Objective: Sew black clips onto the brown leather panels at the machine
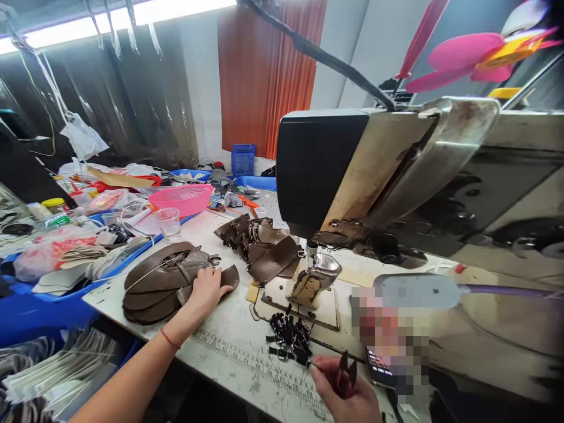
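Resting over a stack of brown pieces (pixel 152 279) on the left of the desk (pixel 220 329), the left hand (pixel 205 294) has its fingers loosely bent and its thumb spread to the right against a brown flap (pixel 230 276); whether that grip is clenched on the flap or only lying on it, I cannot tell. Nearer and to the right, the right hand (pixel 346 390) has a grasping grip, its curled fingers holding a small dark brown piece (pixel 348 370) whose pointed ends stick up. The thumb and forefinger of this hand meet at the near right edge of a heap of black buckled straps (pixel 291 335); too little shows to say whether a strap is pinched there. The straps lie just on the near side of the sewing machine (pixel 324 170). Farther off, left of the machine's post, sits a bundle of brown parts (pixel 273 255), with a pink basket (pixel 183 200) beyond to the left. A phone (pixel 379 367) lies right of the right hand.
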`<state>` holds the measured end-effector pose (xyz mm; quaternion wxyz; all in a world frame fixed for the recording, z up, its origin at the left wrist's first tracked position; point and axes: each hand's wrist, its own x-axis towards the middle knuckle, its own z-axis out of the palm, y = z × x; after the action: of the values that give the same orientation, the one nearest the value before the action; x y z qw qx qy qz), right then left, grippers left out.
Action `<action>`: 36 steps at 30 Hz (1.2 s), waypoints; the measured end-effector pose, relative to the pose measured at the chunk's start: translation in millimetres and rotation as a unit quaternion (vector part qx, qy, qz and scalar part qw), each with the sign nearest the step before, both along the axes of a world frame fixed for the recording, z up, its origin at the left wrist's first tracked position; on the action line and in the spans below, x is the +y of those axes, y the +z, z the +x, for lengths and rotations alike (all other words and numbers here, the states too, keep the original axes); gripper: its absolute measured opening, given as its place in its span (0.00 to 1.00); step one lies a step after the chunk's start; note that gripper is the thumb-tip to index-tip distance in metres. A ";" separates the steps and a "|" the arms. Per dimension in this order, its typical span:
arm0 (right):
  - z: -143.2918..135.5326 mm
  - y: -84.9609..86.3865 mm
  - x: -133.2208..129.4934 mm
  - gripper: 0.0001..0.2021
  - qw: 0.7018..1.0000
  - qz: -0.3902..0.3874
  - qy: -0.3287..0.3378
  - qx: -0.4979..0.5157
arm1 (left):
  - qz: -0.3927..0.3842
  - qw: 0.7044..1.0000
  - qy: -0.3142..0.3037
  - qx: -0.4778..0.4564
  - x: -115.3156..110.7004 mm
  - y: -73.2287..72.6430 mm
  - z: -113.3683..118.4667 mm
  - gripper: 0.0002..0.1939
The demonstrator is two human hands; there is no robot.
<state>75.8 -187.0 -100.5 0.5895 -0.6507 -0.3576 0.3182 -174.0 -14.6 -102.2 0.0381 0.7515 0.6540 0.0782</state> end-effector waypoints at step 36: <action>22.2 11.1 10.6 0.20 0.978 -0.114 0.068 0.163 | -0.310 0.640 -0.085 -0.698 -109.3 31.7 102.0 0.14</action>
<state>98.0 -176.4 -89.4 0.5387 -0.6275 -0.2613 0.4978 -72.0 -123.8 -70.5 0.7203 0.4706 0.3521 0.3684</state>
